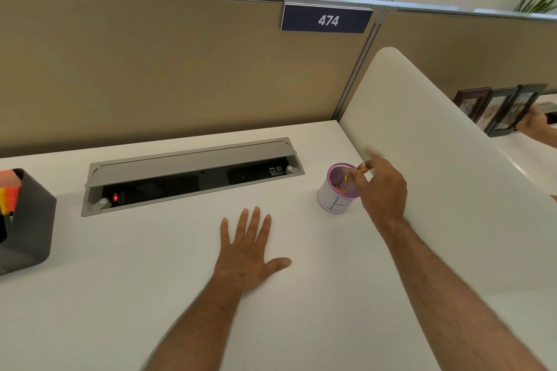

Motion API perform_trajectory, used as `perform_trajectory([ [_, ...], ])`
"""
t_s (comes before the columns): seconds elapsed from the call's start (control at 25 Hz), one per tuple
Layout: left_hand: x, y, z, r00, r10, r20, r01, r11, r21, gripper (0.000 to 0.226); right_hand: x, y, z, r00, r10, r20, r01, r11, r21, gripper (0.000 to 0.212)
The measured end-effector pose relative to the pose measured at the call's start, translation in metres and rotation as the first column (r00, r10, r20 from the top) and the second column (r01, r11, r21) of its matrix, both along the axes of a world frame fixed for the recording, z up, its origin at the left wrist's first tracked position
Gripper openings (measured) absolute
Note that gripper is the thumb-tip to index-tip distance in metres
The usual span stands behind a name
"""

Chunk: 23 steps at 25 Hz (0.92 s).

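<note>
A small round cup (337, 200) with a pink mesh rim and a white wrap marked with a letter stands on the white desk (150, 265), near the side divider. My right hand (382, 190) hovers over the cup's right rim and pinches a small brownish object (363, 167) between thumb and fingers; the fingertips are blurred. Some small pieces lie inside the cup. My left hand (248, 250) lies flat on the desk, palm down, fingers straight and spread, to the left of the cup and nearer to me.
A grey cable hatch (190, 173) with its lid up is set into the desk behind my left hand. A dark organiser (27, 220) with coloured notes stands at the left edge. A white divider (437, 159) rises on the right; beyond it another person's hand (535, 125) holds picture frames (497, 108).
</note>
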<state>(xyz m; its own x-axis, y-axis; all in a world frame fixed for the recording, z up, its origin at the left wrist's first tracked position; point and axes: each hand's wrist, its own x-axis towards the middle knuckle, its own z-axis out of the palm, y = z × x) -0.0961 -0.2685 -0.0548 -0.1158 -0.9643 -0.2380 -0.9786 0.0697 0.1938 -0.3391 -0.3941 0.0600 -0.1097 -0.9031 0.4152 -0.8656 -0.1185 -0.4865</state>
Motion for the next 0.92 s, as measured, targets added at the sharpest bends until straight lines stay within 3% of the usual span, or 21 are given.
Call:
perform_trajectory([
  [0.04, 0.0001, 0.0000, -0.0002, 1.000, -0.002, 0.001, 0.002, 1.000, 0.001, 0.102, -0.0008, 0.0000, -0.0024, 0.998, 0.021, -0.061, -0.021, 1.000, 0.007, 0.035],
  [0.12, -0.0001, -0.0005, -0.0003, 1.000, -0.001, 0.004, 0.001, 1.000, 0.000, 0.102, -0.0004, 0.0002, -0.0045, 0.999, 0.020, -0.044, -0.020, 1.000, -0.004, 0.032],
  [0.2, 0.0000, -0.0006, -0.0006, 1.000, 0.001, 0.001, -0.001, 1.000, -0.002, 0.102, 0.0016, 0.0004, -0.0019, 0.994, -0.021, 0.106, 0.020, 1.000, 0.012, 0.039],
  [0.4, 0.0001, -0.0006, -0.0019, 1.000, 0.000, -0.001, 0.000, 1.000, -0.003, 0.103, 0.0011, -0.0024, -0.0045, 0.933, 0.019, 0.358, -0.022, 1.000, 0.004, 0.025],
  [0.56, 0.0003, -0.0009, -0.0026, 1.000, 0.001, -0.002, -0.001, 1.000, -0.005, 0.102, 0.0022, -0.0036, -0.0034, 0.910, 0.010, 0.415, -0.015, 1.000, 0.009, 0.028],
  [0.68, 0.0002, -0.0004, -0.0028, 1.000, 0.004, -0.007, -0.004, 1.000, -0.007, 0.102, 0.0039, -0.0027, -0.0027, 0.927, 0.050, 0.371, -0.041, 0.999, -0.031, 0.030],
  [0.84, 0.0001, -0.0001, -0.0023, 1.000, 0.003, -0.008, -0.003, 1.000, -0.007, 0.104, 0.0067, 0.0017, -0.0010, 0.917, 0.050, 0.397, -0.011, 0.995, -0.100, 0.056],
  [0.92, 0.0005, 0.0000, -0.0015, 1.000, 0.003, -0.012, -0.003, 1.000, -0.003, 0.103, 0.0061, 0.0010, 0.0001, 0.916, 0.058, 0.398, -0.004, 0.991, -0.134, 0.059],
])
